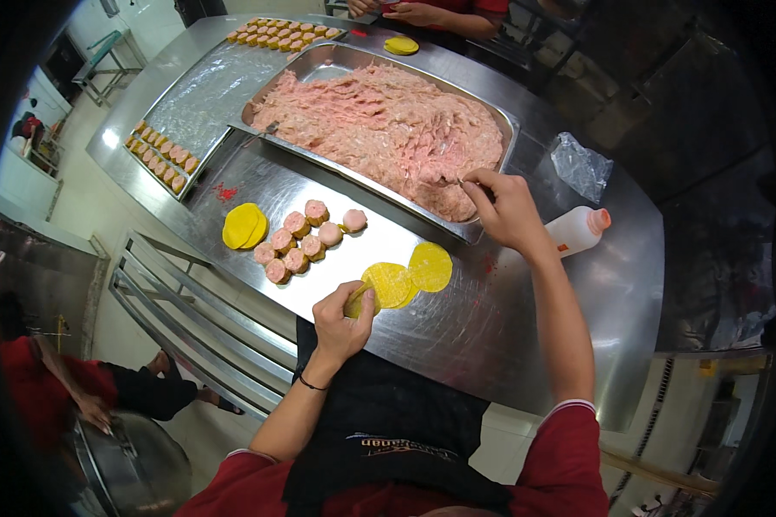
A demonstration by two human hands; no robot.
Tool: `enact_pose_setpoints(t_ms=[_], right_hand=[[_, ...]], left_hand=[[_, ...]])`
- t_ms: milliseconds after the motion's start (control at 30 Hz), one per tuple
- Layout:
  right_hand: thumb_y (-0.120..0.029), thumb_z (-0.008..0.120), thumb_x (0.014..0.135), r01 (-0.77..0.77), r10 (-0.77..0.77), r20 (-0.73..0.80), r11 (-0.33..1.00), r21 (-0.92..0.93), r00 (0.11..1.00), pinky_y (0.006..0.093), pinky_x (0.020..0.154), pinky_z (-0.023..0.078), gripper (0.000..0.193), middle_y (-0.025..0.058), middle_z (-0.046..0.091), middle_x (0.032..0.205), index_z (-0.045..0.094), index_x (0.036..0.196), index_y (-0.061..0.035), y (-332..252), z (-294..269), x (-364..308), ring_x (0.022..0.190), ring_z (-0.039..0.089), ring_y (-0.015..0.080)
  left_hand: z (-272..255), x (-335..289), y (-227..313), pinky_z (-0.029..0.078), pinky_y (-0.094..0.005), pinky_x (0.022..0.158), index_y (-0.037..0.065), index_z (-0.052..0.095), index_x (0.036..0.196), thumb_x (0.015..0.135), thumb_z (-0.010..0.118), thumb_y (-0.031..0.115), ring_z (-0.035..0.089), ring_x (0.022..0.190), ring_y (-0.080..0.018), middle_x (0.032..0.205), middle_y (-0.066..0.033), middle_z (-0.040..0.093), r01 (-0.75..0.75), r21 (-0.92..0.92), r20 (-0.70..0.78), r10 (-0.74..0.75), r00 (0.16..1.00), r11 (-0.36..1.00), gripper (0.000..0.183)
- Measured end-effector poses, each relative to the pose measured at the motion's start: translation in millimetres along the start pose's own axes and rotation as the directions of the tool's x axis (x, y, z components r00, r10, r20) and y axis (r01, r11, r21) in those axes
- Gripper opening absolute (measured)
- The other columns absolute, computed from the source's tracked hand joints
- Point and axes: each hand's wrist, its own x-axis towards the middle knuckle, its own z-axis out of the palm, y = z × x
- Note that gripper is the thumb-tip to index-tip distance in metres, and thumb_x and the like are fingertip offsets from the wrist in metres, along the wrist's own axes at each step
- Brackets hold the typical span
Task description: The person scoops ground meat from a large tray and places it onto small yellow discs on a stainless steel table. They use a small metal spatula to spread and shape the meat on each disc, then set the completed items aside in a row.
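Observation:
My left hand [343, 323] is closed around a yellow round dumpling wrapper [361, 301], which bends up between thumb and fingers. Beside it, more yellow wrappers [388, 284] lie overlapping on the steel table. My right hand [510, 207] pinches a thin tool, mostly hidden by the fingers, at the near right corner of the meat tray. Pink minced meat [388, 129] fills the deep steel tray [345, 171]. Left of my left hand stand several filled dumplings [297, 226], open-topped with pink filling, next to another stack of yellow wrappers [245, 226].
A white bottle with an orange cap [578, 231] lies by my right forearm, near a crumpled clear plastic bag [582, 164]. A flat tray [207, 86] at the far left holds rows of dumplings. Across the table, a person's hands [414, 13] work near yellow wrappers [401, 45].

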Motion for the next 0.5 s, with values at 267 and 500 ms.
enact_pose_setpoints(t_ms=[267, 500], right_hand=[[-0.002, 0.070, 0.095, 0.177, -0.126, -0.257, 0.966, 0.187, 0.958, 0.0326, 0.069, 0.056, 0.013, 0.0185, 0.077, 0.090, 0.076, 0.107, 0.0023, -48, -3, -39, 0.072, 0.074, 0.0251], [0.002, 0.070, 0.086, 0.249, -0.206, -0.270, 0.960, 0.132, 0.940, 0.0355, 0.067, 0.056, 0.043, 0.0112, 0.071, 0.083, 0.079, 0.126, -0.0102, -58, 30, -72, 0.071, 0.070, 0.0283]], left_hand=[[6, 49, 29, 0.056, -0.0328, 0.094, -0.006, 0.062, 0.129, 0.112, 0.055, 0.019, 0.072, 0.105, -0.0205, 0.117, -0.0133, 0.073, 0.496, -0.624, 0.394, -0.305, 0.867, 0.604, 0.031], [27, 84, 75, 0.041, -0.0474, 0.123, -0.005, 0.044, 0.150, 0.117, 0.030, 0.047, 0.056, 0.139, -0.0308, 0.148, -0.0212, 0.058, 0.540, -0.784, 0.612, -0.230, 0.757, -0.307, 0.064]])
